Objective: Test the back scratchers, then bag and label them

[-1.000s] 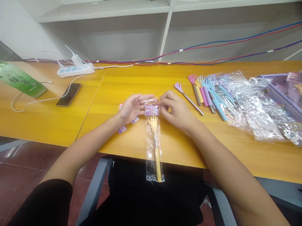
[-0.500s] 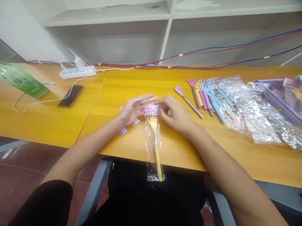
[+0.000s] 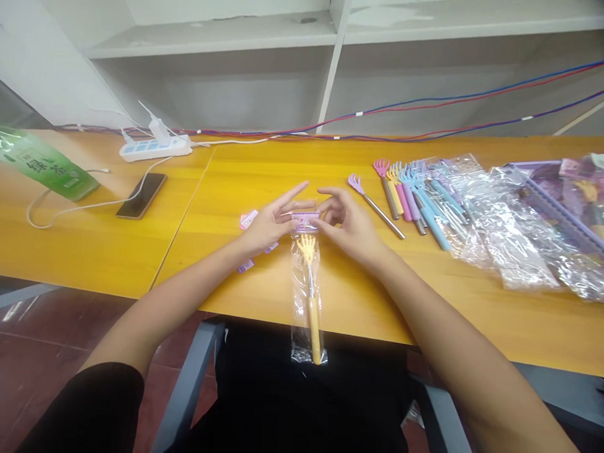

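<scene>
A yellow back scratcher [image 3: 314, 327] with a hand-shaped head lies inside a clear plastic bag [image 3: 299, 300], its lower end reaching past the table's front edge. Across the bag's top sits a purple header card [image 3: 306, 218]. My left hand [image 3: 269, 228] pinches the card's left end, thumb in front and index finger stretched out above. At the right end, my right hand [image 3: 351, 225] grips the card between thumb and curled fingers. Beside and partly under my left hand are a few loose purple cards [image 3: 245, 265].
A lone purple back scratcher [image 3: 382, 213] lies to the right, by a row of several coloured ones [image 3: 408, 194]. Further right are clear plastic bags [image 3: 517, 229] and a purple box [image 3: 573, 211]. At left are a phone [image 3: 141, 195], a power strip [image 3: 155, 146] and a green bottle [image 3: 44, 165].
Both thumbs have come down onto the header card's ends, and its face now looks narrower. My left index finger has lifted away from the others. The bagged back scratcher has barely shifted.
</scene>
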Demonstrator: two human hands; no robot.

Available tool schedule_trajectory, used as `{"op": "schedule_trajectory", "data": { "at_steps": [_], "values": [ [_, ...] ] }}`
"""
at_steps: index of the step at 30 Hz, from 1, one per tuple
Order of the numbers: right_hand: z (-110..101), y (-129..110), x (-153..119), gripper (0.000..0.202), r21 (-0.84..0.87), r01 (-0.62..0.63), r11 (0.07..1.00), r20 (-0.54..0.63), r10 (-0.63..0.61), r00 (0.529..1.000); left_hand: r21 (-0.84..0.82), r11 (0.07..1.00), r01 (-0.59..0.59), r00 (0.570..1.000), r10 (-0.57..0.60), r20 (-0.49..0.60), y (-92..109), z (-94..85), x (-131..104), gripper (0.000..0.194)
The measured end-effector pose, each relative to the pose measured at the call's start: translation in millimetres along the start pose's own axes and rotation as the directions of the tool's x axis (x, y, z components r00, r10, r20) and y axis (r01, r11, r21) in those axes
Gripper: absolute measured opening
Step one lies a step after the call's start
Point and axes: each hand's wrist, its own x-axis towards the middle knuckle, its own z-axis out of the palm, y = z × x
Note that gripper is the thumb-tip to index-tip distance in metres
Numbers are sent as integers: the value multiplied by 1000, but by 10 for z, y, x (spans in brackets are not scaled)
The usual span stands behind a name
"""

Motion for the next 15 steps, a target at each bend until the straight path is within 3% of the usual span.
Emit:
{"op": "schedule_trajectory", "data": {
  "at_steps": [4, 7, 10, 15],
  "values": [
    [-13, -33, 9, 30, -140, 60, 988, 6, -60, 998, 30, 999, 18, 999, -17, -51, -1, 17, 1, 85],
    [-18, -68, 18, 16, -239, 128, 962, 16, -128, 992, 39, 994, 104, 992, -100, -83, 25, 29, -6, 80],
    [-19, -83, 23, 17, -244, 141, 960, 3, -145, 989, 75, 986, 152, 985, -145, -92, 80, 50, -18, 64],
    [-31, -84, 20, 15, -219, 136, 966, -29, -145, 989, 149, 986, 78, 993, -64, -99, 122, 65, -14, 35]
  ]
}}
